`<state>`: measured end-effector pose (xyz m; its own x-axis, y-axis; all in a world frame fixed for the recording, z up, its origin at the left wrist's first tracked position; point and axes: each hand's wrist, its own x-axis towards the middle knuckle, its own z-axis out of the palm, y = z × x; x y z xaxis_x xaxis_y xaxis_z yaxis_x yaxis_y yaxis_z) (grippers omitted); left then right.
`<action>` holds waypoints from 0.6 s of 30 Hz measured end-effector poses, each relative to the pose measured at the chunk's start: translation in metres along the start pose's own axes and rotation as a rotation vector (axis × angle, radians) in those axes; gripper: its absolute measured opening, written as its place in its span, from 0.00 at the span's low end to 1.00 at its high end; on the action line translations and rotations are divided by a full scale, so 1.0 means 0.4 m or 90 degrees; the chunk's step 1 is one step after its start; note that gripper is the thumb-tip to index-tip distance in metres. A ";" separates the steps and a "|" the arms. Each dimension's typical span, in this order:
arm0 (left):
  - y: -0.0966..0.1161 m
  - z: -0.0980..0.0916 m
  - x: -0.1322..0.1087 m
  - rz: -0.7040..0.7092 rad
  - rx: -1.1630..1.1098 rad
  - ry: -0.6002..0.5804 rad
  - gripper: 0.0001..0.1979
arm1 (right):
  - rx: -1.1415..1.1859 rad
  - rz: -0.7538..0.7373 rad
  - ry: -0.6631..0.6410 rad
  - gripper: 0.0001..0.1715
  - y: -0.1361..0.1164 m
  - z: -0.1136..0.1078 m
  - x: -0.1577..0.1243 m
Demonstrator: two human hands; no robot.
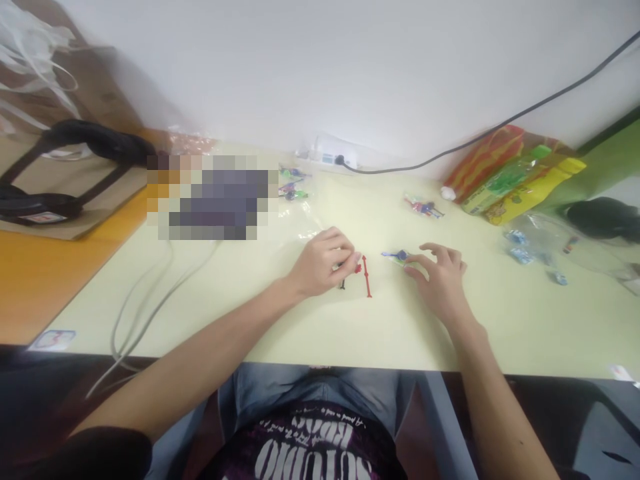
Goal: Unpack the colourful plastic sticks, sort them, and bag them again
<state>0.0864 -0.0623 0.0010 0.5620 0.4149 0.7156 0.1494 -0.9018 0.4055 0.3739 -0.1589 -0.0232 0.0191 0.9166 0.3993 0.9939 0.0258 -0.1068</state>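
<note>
The left hand pinches a small dark part, mostly hidden. Just right of it, a red rod lies loose; work appears unfinished. A blue piece lies by the fingertips of the right hand, thumb and fingers spread.

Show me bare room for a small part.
Bare: pale green tabletop between the thin red plastic stick and the front edge; also behind that stick, toward the white power strip. Crowded: right rear, around the green-capped plastic bottle.

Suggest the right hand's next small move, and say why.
Perhaps the right hand should close on the small blue piece: it is open right beside that piece, while the left hand seems to pinch a partly hidden toy.
</note>
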 end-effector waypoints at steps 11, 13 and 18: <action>-0.003 -0.003 -0.001 0.000 -0.002 0.000 0.16 | 0.088 0.096 0.031 0.13 0.007 0.007 0.021; 0.001 -0.004 0.001 0.008 0.005 -0.013 0.14 | 0.119 0.106 0.042 0.13 -0.013 -0.004 0.018; 0.018 0.004 0.003 0.031 0.049 -0.085 0.14 | 0.317 0.160 0.087 0.15 -0.104 -0.054 0.012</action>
<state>0.0895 -0.0683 0.0039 0.6727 0.3556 0.6489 0.1784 -0.9290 0.3242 0.3350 -0.1641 0.0028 0.2956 0.8595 0.4169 0.7863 0.0289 -0.6171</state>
